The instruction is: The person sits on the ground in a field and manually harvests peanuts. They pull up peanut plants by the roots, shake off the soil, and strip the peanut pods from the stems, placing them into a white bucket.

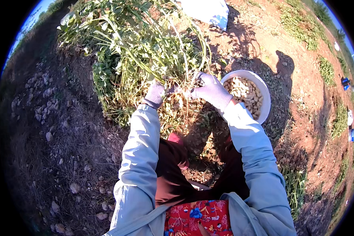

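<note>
My left hand (155, 93), in a knitted work glove, grips the lower stems of uprooted peanut plants (147, 56). Opposite it, my gloved right hand (210, 89) has its fingers at the tangled roots (185, 85) of the same bunch. Whether a pod is between those fingers is too small to tell. Leaves and long stems spread away from me above both hands. Just right of my right hand stands a white bucket (265, 100), partly filled with peanuts in their shells (244, 91). My right forearm covers part of its near rim.
A white sack (209, 11) lies on the soil beyond the plants. Dry, stony ground (76, 153) slopes off at left. Rows of pulled plants (326, 69) line the reddish soil at right, with another container (352, 134) near the edge. My feet are close below the plants.
</note>
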The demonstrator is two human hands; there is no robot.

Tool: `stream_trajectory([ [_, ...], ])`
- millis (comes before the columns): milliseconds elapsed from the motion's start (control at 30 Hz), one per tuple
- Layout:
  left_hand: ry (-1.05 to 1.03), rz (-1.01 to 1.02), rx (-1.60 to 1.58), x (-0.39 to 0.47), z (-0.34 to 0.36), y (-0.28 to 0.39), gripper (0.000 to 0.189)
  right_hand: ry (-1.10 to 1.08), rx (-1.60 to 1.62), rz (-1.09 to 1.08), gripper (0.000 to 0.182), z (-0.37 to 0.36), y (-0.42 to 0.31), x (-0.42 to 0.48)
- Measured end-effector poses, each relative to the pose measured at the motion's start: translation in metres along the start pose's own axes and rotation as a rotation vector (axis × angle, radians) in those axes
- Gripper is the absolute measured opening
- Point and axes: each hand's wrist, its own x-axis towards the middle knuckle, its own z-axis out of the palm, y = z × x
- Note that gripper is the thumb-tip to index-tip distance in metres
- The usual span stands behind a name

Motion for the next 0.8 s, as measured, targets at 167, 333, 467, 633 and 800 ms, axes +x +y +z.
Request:
stream_trajectory([
  [167, 0.197, -0.1, -0.832, -0.008, 0.027, -0.009, 0.028, -0.069, -0.314, -0.022, 0.036, 0.002, -0.008, 0.001],
  [333, 0.186, -0.563, -2.112, 0.0, -0.019, 0.024, 0.019, 0.319, -0.722, -0.07, 0.034, 0.013, -0.014, -0.001],
  [467, 0.026, -0.346, -2.195, 0.003, -0.019, 0.023, 0.035, 0.355, -0.697, -0.134, 0.029, 0.021, -0.004, 0.0],
  [633, 0.336, -0.661, -2.159, 0.008, -0.018, 0.031, 0.034, 0.201, -0.375, -0.094, 0.033, 0.027, -0.01, 0.006],
  [800, 0.441, -0.68, -2.218, 0.007, -0.025, 0.032, 0.022, 0.188, -0.131, -0.225, 0.023, 0.026, -0.007, 0.002],
])
